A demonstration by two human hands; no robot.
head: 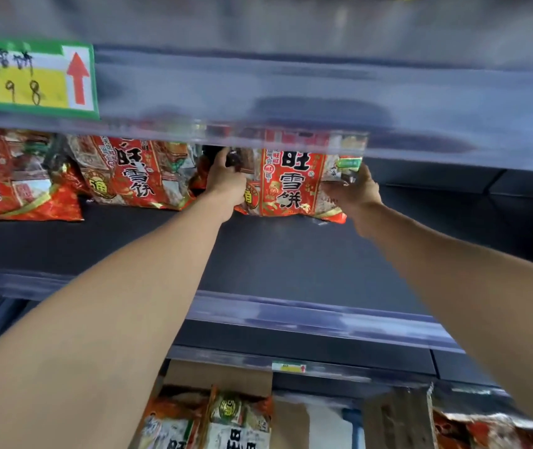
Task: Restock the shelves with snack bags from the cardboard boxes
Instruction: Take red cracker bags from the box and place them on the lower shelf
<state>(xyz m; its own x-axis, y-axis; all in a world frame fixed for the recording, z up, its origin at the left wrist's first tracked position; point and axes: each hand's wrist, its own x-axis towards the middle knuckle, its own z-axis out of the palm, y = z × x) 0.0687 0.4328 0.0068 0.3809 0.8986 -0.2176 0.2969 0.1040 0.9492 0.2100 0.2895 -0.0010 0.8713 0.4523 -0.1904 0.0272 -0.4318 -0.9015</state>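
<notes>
Fingers [223, 158] of the left hand [226, 184] and right hand [354, 194] curled around the sides of a snack bag [286, 186], setting it on the shelf [291, 254]. Next, a gentle release seemed needed.

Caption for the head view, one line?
The left hand and right hand hold a red snack bag on the dark shelf, right of two matching bags; a cardboard box sits below.

The top of the red-and-white printed snack bag [291, 186] is veiled by the translucent plastic shelf-edge strip [323, 92]; the small green-and-yellow price label [288, 367] is blurred beyond reading.
</notes>
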